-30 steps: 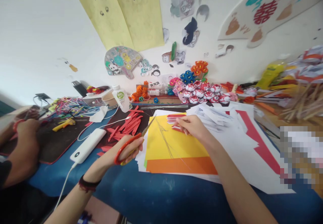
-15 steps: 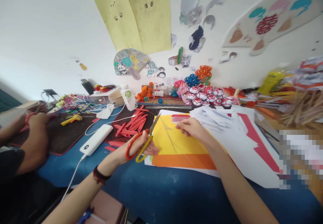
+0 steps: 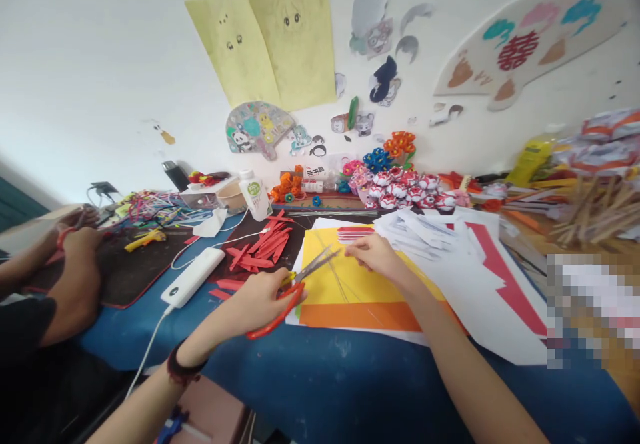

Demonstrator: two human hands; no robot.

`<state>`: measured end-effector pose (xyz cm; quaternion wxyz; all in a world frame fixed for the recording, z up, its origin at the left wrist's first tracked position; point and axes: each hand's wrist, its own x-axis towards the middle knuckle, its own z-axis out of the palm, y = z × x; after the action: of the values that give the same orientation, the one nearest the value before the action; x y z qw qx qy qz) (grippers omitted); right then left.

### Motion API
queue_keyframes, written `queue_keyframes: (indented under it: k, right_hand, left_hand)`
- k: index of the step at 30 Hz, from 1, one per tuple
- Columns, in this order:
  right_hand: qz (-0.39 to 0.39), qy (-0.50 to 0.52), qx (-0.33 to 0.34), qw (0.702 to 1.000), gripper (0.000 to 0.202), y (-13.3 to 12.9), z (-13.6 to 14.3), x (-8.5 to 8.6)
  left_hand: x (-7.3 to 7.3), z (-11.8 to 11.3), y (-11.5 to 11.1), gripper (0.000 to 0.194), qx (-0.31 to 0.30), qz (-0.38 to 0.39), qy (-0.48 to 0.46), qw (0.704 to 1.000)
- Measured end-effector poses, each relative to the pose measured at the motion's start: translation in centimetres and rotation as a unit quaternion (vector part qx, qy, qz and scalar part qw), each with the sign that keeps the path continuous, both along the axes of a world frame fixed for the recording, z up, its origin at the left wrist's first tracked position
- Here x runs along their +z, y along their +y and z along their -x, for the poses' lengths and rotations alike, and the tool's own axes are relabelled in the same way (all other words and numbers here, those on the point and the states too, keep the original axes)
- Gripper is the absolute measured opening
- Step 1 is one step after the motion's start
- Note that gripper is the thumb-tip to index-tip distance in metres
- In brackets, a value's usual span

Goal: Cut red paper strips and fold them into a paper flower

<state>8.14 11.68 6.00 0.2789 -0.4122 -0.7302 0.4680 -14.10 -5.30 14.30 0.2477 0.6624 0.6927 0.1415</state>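
Note:
My left hand [image 3: 263, 297] grips a pair of scissors [image 3: 290, 307] with orange-red and yellow handles, its blades slightly parted and pointing right over the yellow paper [image 3: 370, 287]. Close to the blade tips, my right hand [image 3: 373, 254] is closed in a pinch; whatever is between its fingertips is too small to make out. Thin dark strands [image 3: 341, 283] lie across the yellow paper below the blades. Just behind my right hand is a small stack of red-and-white paper strips [image 3: 355, 232]. An orange sheet [image 3: 360, 316] shows along the yellow paper's near edge.
Red paper strips [image 3: 257, 244] are heaped left of the yellow paper, near a white power bank [image 3: 193, 276] with a cable. White paper pieces [image 3: 417, 231] lie to the right. Folded flowers [image 3: 405, 187] and a white bottle [image 3: 254, 196] stand behind. Another person's hands [image 3: 80, 234] work at far left.
My left hand has turned the scissors from pointing up and away to pointing right, bringing the blades near my right fingertips. My right hand stays pinched in about the same place.

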Motion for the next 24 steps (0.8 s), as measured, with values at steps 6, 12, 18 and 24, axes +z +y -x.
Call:
queue_keyframes:
  k: [6, 12, 18, 24]
  right_hand:
    - [-0.029, -0.037, 0.003, 0.999, 0.030, -0.1, -0.2, 0.3]
    - [-0.013, -0.038, 0.001, 0.999, 0.028, 0.2, -0.1, 0.0]
    - [-0.020, -0.029, 0.011, 0.999, 0.030, -0.2, 0.2, 0.0]
    - [-0.139, -0.023, -0.041, 0.989, 0.027, -0.1, 0.7, 0.1]
  left_hand:
    - [0.7, 1.0, -0.4, 0.031, -0.022, -0.101, 0.266, 0.959]
    - [2.2, 1.7, -0.7, 0.037, -0.055, -0.065, 0.292, 0.953]
    - [2.1, 2.2, -0.1, 0.036, -0.016, -0.120, 0.318, 0.941]
    - [2.0, 2.4, 0.3, 0.031, -0.035, -0.118, 0.230, 0.965]
